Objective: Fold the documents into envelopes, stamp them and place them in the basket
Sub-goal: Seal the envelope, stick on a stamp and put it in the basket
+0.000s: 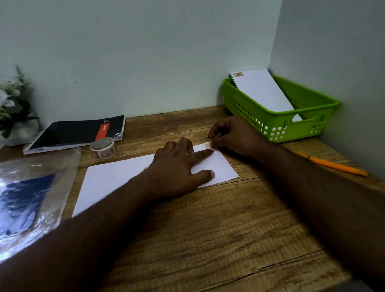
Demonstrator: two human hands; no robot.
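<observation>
Two hands met at the envelope's (111,176) far right corner: left hand (177,167) pressed flat, fingers straight; right hand (232,136) pinched the stamp (207,144) there. Basket (248,105) lay just beyond, nearer the right.

White envelope (112,181) flat on the wooden table (215,224), long side running left to right. A small pale stamp (208,144) sits at its far right corner. Over in the right corner stands the green slotted basket (253,112), and inside it a second white envelope (265,93) leans tilted, a brownish stamp (238,74) on its top corner. A roll of stamps (103,148) sits just beyond the flat envelope.
</observation>
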